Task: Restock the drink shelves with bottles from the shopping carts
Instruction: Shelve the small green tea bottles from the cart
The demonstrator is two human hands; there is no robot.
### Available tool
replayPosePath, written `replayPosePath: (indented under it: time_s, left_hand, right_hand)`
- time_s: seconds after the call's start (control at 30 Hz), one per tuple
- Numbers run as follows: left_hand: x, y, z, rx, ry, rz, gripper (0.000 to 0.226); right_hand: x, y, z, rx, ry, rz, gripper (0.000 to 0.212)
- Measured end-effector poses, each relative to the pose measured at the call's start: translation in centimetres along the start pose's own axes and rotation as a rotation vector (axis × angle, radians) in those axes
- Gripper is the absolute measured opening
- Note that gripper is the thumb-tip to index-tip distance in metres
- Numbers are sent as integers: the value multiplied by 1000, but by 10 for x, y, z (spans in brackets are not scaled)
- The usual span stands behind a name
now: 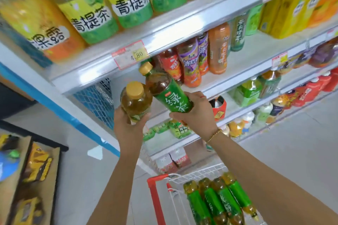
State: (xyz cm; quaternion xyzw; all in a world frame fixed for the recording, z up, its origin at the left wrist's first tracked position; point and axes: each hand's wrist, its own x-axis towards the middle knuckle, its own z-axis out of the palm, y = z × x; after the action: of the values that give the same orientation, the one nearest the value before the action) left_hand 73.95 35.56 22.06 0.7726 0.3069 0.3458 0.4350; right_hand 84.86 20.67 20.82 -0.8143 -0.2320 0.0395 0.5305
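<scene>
Two tea bottles were held up before shelf edge (182, 23), one per hand. Left hand (128, 129) had fingers curled round lower body of yellow-capped bottle (135, 102), near upright, cap toward camera. Right hand (195, 115) was wrapped round base of green-label bottle (168, 93): long axis tilted, cap pointing up-left, just below price tag (130, 55). Four cart bottles (215, 201) lay side by side in cart (155, 188), axes parallel, necks toward shelves.

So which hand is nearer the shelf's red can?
Right. The right hand, holding a green-label bottle, is just beside the red can; the left hand, gripping a pale-yellow bottle, is farther left.
</scene>
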Motion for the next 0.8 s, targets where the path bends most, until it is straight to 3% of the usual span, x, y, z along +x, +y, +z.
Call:
replayPosePath:
  time_s: [0.17,0.4,0.53,0.63,0.8]
  left_hand:
    - [37,-25,10,-46,36,-79,50]
    - [69,-60,29,-62,7,-141,39]
    - [95,-68,33,-67,33,-155,48]
    - [111,-78,45,-93,125,-133,51]
    - [129,-93,56,-58,206,-106,44]
  right_hand:
    - [49,-3,49,54,71,23,58]
    - [87,-2,106,196,39,58,47]
    - [103,4,128,280,88,72,48]
    - [118,8,143,240,73,25,60]
    - [145,12,150,27,-91,-4,68]
